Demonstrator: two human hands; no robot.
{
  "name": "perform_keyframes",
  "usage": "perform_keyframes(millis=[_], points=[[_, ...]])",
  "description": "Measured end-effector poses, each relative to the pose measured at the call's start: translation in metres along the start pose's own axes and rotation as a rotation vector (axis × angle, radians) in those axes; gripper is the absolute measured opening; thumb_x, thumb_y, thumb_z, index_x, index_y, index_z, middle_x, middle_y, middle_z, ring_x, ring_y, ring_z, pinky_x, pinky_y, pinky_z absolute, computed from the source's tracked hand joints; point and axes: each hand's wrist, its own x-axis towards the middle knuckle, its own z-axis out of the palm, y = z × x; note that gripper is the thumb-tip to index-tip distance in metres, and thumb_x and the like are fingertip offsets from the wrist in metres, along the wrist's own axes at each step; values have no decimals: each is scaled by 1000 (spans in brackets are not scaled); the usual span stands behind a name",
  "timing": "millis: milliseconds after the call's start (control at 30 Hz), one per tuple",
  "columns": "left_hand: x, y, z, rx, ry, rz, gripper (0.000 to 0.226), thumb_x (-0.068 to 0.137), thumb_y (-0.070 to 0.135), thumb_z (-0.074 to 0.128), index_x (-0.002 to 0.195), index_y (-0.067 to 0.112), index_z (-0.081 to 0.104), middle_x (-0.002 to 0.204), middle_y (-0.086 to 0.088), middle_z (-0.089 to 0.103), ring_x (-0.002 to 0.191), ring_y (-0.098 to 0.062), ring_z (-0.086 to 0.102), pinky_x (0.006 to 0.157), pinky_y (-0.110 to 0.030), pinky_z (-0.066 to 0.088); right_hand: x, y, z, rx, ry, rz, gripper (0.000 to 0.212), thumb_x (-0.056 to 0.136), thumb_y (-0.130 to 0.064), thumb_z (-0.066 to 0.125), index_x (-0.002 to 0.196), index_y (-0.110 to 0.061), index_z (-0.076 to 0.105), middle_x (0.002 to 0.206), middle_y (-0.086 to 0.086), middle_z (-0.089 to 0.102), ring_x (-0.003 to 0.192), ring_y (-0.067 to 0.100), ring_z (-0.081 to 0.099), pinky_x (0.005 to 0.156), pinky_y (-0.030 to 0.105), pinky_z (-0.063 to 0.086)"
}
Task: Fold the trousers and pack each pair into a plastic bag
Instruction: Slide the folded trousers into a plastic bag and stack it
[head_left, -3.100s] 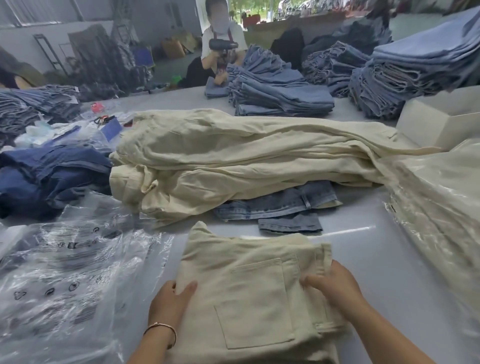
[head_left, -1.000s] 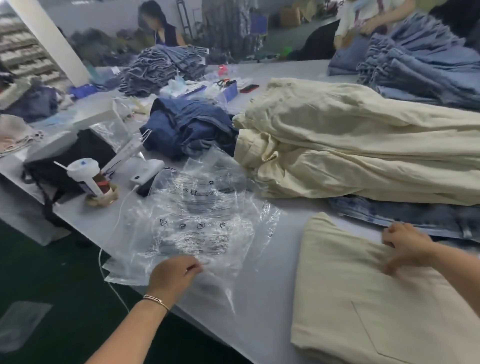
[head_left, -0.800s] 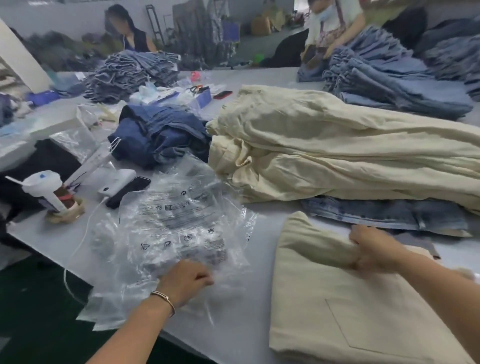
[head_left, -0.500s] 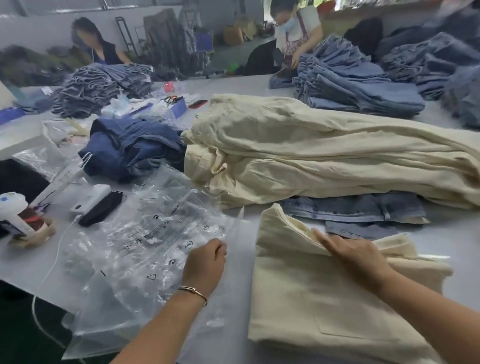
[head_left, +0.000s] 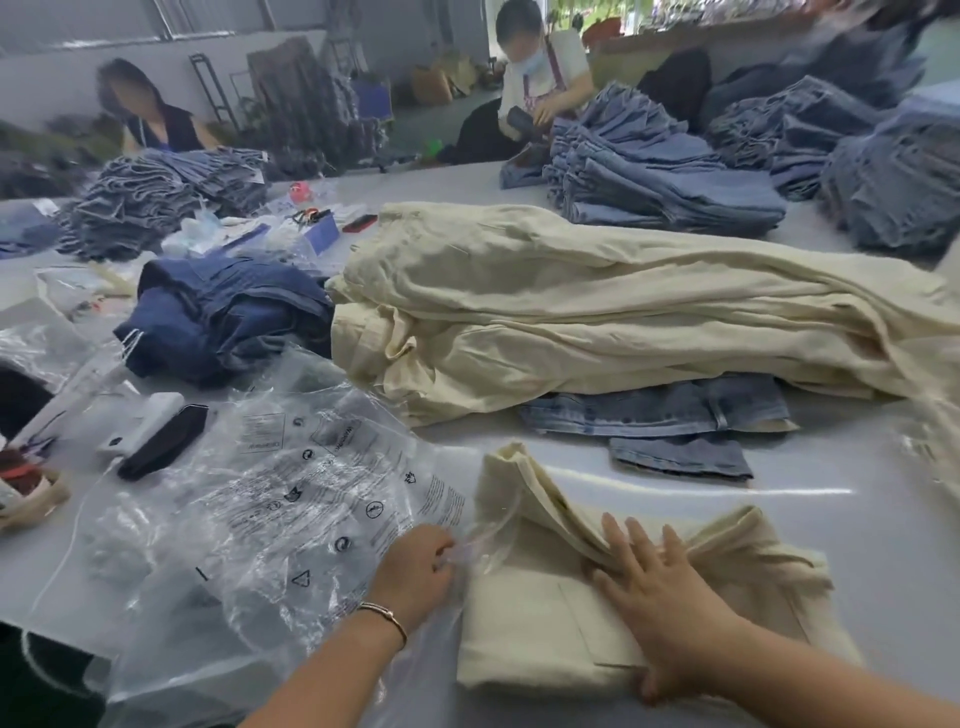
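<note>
Folded cream trousers (head_left: 524, 639) lie flat, touching a crinkled clear plastic bag (head_left: 291, 499) on their left.

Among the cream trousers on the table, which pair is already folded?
The folded cream trousers nearest the person, under the right hand, beside the plastic bag. The other cream trousers lie unfolded in a long heap behind.
</note>
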Motion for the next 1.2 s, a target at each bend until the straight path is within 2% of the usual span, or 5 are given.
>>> perform_keyframes(millis=[267, 500, 733, 1000, 1200], points=[[-27, -26, -14, 201, -38, -25, 41, 95, 38, 50, 58, 25, 36, 58, 8, 46, 66, -15, 54, 60, -28, 38, 12, 31, -17, 206, 143, 98, 66, 77, -45, 54, 140, -42, 33, 156, 11, 18, 134, 29, 27, 103, 43, 29], [-27, -19, -31, -39, 16, -150, 42, 100, 39, 43, 65, 20, 56, 52, 3, 62, 44, -6, 60, 60, -25, 51, 2, 83, -46, 863, 412, 185, 29, 81, -7, 66, 103, -25, 69, 100, 0, 71, 101, 24, 63, 81, 35, 47], [-10, 15, -45, -269, -134, -31, 26, 101, 28, 46, 90, 19, 68, 51, 4, 58, 39, -10, 53, 48, -18, 44, -39, 85, -106, 1348, 727, -118, 103, 75, 7, 74, 150, -34, 18, 142, -34, 31, 129, -23, 26, 99, -3, 23], [18, 32, -97, -680, 29, -274, 28, 90, -5, 50, 66, 4, 62, 71, -16, 51, 66, -21, 40, 57, -28, 29, -45, 13, -99, 1073, 635, -331, 84, 77, -27, 77, 142, -40, 25, 142, -13, 47, 129, -2, 44, 109, 22, 34], [20, 35, -126, -544, 46, -240, 26, 95, 19, 57, 77, 3, 68, 37, 6, 36, 32, -9, 28, 35, -16, 23, -34, -5, -85, 617, 539, -356, 65, 79, -37, 61, 141, -35, 40, 110, -7, 59, 106, 11, 47, 85, 29, 43]])
